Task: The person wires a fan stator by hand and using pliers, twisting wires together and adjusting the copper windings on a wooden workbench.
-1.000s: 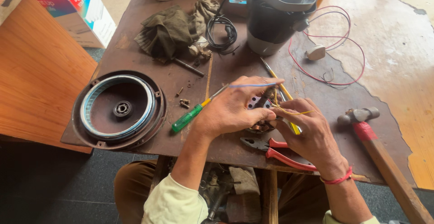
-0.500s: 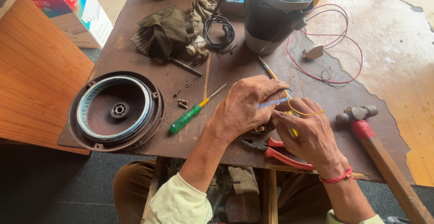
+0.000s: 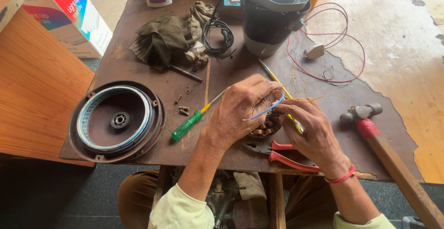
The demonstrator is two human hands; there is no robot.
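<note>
My left hand [image 3: 240, 111] pinches a thin blue wire [image 3: 266, 109] that curves over a copper-wound motor coil [image 3: 266, 128] lying on the brown worktable [image 3: 152, 67]. Close beside it, my right hand [image 3: 311, 134] grips a yellow wire [image 3: 303, 100] above the same coil. The two hands almost touch and hide most of the coil. A green-handled screwdriver [image 3: 187, 125] lies just left of my left hand. Red-handled pliers [image 3: 284, 154] rest under my right hand near the table's front edge.
A round dark motor housing [image 3: 115, 122] sits at the front left. A hammer with a wooden handle [image 3: 384, 150] lies at the right. At the back stand a grey appliance body [image 3: 273, 12], looped red wire [image 3: 333, 44], a black cable coil [image 3: 217, 37] and a dirty rag [image 3: 162, 37].
The blue wire, held out straight a second ago, now bends down over the coil. Both hands have drawn closer together above it.
</note>
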